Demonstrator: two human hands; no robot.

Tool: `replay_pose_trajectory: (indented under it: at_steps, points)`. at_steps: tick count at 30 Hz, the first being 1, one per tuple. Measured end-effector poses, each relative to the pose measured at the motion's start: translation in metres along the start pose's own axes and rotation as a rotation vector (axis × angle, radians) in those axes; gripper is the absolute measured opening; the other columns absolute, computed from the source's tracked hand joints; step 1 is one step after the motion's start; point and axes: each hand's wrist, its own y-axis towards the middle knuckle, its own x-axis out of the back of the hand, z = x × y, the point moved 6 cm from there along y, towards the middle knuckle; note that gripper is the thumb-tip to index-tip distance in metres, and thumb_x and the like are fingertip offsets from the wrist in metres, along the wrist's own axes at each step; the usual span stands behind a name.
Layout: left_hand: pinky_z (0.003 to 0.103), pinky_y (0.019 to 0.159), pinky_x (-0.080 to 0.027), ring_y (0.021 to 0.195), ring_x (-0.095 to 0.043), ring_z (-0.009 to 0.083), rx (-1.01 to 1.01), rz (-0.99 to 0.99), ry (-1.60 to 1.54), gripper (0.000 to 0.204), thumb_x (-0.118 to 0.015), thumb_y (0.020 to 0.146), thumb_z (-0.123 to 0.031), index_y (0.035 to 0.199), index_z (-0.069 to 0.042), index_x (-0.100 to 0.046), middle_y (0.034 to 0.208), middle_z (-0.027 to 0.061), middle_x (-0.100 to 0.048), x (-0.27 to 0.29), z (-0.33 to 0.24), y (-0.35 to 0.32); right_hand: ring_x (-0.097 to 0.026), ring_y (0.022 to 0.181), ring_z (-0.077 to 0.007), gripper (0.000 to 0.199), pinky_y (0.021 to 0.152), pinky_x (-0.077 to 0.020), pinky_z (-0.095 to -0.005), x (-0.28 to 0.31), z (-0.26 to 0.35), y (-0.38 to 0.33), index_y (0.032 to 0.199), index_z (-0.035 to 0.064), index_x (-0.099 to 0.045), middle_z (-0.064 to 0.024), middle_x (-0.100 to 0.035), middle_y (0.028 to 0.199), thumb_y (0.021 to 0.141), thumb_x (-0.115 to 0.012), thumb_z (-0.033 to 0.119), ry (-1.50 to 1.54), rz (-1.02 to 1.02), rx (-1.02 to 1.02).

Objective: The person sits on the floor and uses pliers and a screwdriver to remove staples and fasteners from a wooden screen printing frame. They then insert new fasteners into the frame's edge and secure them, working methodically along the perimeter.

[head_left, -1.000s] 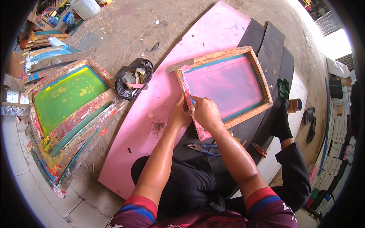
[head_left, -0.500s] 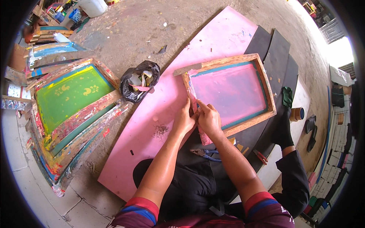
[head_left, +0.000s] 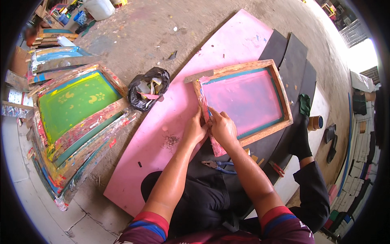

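A wooden screen-printing frame (head_left: 245,97) with pink-stained mesh and a blue-green border lies tilted over a pink board and black sheets. My left hand (head_left: 196,130) grips its paint-smeared left rail from the outer side, fingers partly hidden. Closed in a pinch, my right hand (head_left: 223,127) presses at the rail's inner edge; whatever is between its fingertips is hidden. Both hands nearly touch. Blue-handled pliers (head_left: 219,165) rest on the black sheet below my right wrist. A flat metal strip (head_left: 199,76) lies across the frame's upper left corner.
Left of the pink board (head_left: 152,162) stands a black plastic bag (head_left: 148,89) of scraps. Paint-covered frames lean farther left, one with green mesh (head_left: 79,103). Red-handled pliers (head_left: 277,168), a brown tape roll (head_left: 315,123) and my black-socked foot (head_left: 300,140) are on the right.
The view has shifted very slightly. Both hands stay at the frame's left rail, with only a small shift of the right fingers.
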Motion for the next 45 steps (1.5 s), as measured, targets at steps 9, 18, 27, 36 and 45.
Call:
replay_pose_trajectory:
  at_steps: [9, 18, 27, 36, 45]
  points:
    - [0.05, 0.089, -0.058, 0.108, -0.072, 0.0463, 0.063, -0.005, 0.043, 0.068, -0.076, 0.091, -0.01, 0.152, -0.003, -0.048, 0.113, 0.0263, -0.075, -0.003, 0.011, 0.003, -0.071, 0.09, -0.0474, 0.044, 0.082, -0.0569, -0.0559, -0.021, 0.002, 0.018, 0.138, 0.0135, -0.072, -0.0256, -0.07, 0.101, 0.096, -0.063, 0.009, 0.078, -0.092, -0.019]
    - [0.048, 0.089, -0.058, 0.106, -0.073, 0.0432, 0.037, 0.028, 0.022, 0.085, -0.079, 0.088, -0.012, 0.162, -0.005, -0.038, 0.118, 0.026, -0.074, -0.003, 0.015, 0.0, -0.073, 0.1, -0.0483, 0.033, 0.087, -0.0581, -0.0563, 0.016, 0.049, 0.067, 0.128, 0.0113, -0.075, -0.0274, -0.074, 0.107, 0.099, -0.063, 0.024, -0.119, 0.094, -0.011]
    - [0.048, 0.082, -0.058, 0.093, -0.076, 0.041, 0.062, 0.035, 0.029, 0.075, -0.085, 0.084, -0.013, 0.149, -0.003, -0.05, 0.099, 0.0216, -0.077, 0.0, 0.008, 0.006, -0.074, 0.094, -0.0466, 0.036, 0.082, -0.0571, -0.056, 0.005, -0.012, 0.052, 0.106, 0.0065, -0.076, -0.0221, -0.077, 0.092, 0.098, -0.069, 0.041, -0.091, 0.008, -0.222]
    - [0.04, 0.071, -0.059, 0.079, -0.077, 0.0254, 0.095, -0.008, -0.138, 0.058, -0.082, 0.092, -0.018, 0.142, -0.001, -0.06, 0.094, 0.0135, -0.078, 0.001, 0.014, 0.007, -0.076, 0.09, -0.042, 0.027, 0.078, -0.0591, -0.0531, 0.037, 0.01, 0.027, 0.109, 0.01, -0.077, -0.0188, -0.079, 0.097, 0.098, -0.072, 0.035, -0.251, 0.088, -0.026]
    - [0.028, 0.062, -0.055, 0.066, -0.068, 0.0104, 0.464, -0.079, -0.857, 0.044, -0.064, 0.109, -0.044, 0.124, -0.004, -0.074, 0.089, 0.0044, -0.075, 0.016, 0.022, 0.009, -0.076, 0.084, -0.0378, 0.023, 0.071, -0.0593, -0.0496, 0.027, 0.024, 0.006, 0.106, 0.0124, -0.076, -0.0147, -0.077, 0.093, 0.097, -0.073, 0.034, -0.252, 0.033, 0.076]
